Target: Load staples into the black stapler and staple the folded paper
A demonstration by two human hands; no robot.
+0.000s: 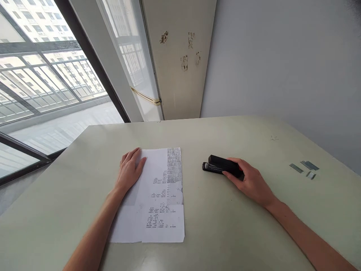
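Left hand [130, 169]: laid flat, thumb apart from fingers, at paper's 11 o'clock edge | Paper [152, 195]: flat on table [225, 226] | Right hand [249, 178]: clamped round stapler [222, 164] rear, between paper's 2 and 3 o'clock, well apart | Advice: steady palm pressure, edges square, stapler level, fingers clear of its mouth

A: Right side?
B: My right hand [252, 181] grips the stapler [224, 163] at its right end.
A: Left?
B: On my feed, left hand [129, 171] palm-down, well left of the stapler, thumb spread.
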